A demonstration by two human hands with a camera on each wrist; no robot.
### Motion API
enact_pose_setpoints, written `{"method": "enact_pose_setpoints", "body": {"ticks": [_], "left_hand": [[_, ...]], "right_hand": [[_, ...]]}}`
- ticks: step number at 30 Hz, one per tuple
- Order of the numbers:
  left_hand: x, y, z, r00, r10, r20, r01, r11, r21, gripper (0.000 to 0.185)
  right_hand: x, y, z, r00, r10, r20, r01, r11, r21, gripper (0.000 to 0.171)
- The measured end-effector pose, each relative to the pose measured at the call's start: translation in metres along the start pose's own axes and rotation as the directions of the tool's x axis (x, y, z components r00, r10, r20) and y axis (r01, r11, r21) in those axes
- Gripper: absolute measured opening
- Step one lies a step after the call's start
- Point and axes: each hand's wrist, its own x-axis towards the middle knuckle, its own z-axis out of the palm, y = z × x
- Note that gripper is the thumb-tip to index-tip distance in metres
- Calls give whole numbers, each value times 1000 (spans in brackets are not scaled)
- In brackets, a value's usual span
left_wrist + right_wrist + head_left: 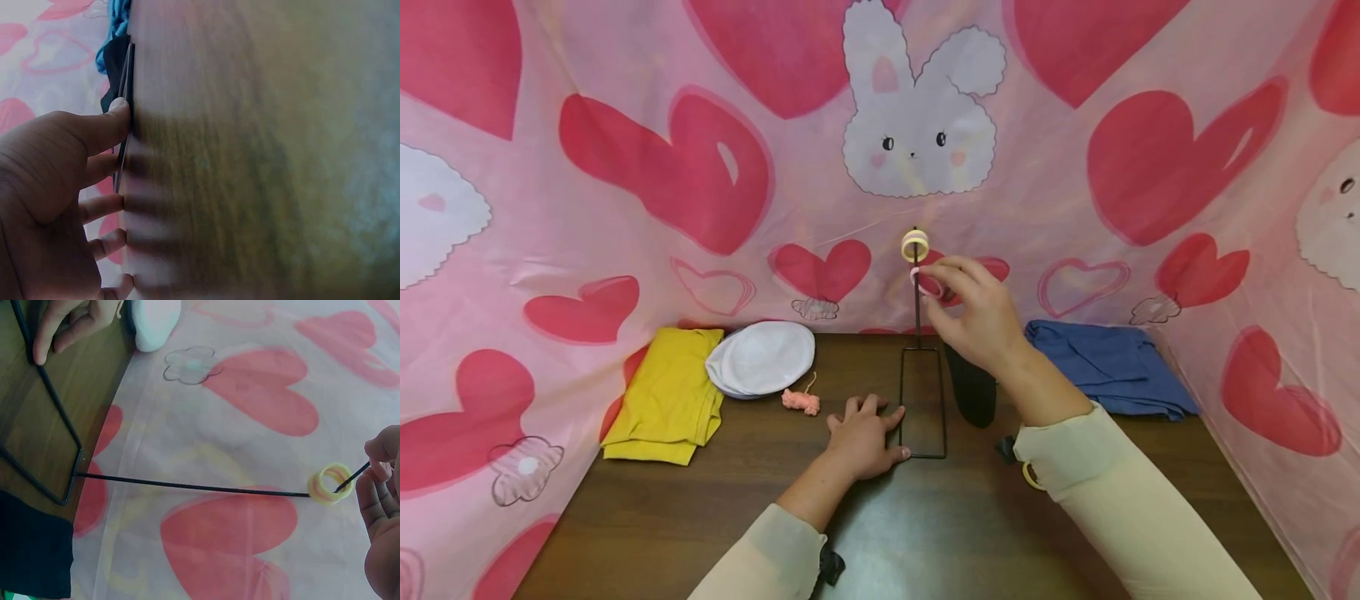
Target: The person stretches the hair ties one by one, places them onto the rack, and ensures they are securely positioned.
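A black wire stand (917,312) has a flat rectangular base on the table, a thin post and a short arm at its top. Yellow and pinkish bands (915,246) hang on that arm; the right wrist view shows the yellow band (331,484) around it. My right hand (977,312) pinches a pink band (931,287) at the arm's near end; in the right wrist view the fingers mostly hide it. Fingers spread, my left hand (861,442) rests on the table and touches the left side of the base, its thumb at the front corner.
To the left lie folded yellow cloth (666,392), a white fabric item (763,358) and a coral yarn bundle (801,402). Behind my right hand are a black item (973,392) and folded blue cloth (1105,367). A yellow band (1030,476) lies by my right sleeve.
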Motion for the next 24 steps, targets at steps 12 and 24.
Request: {"method": "enact_pose_setpoints", "body": {"ticks": [12, 24], "left_hand": [[0, 0, 0, 1000, 9, -4, -9, 1000, -3, 72], [-1, 0, 0, 1000, 13, -16, -13, 1000, -11, 71]], "right_hand": [[19, 23, 19, 998, 58, -32, -60, 996, -71, 34], [-4, 28, 17, 988, 140, -65, -141, 990, -4, 37]]}}
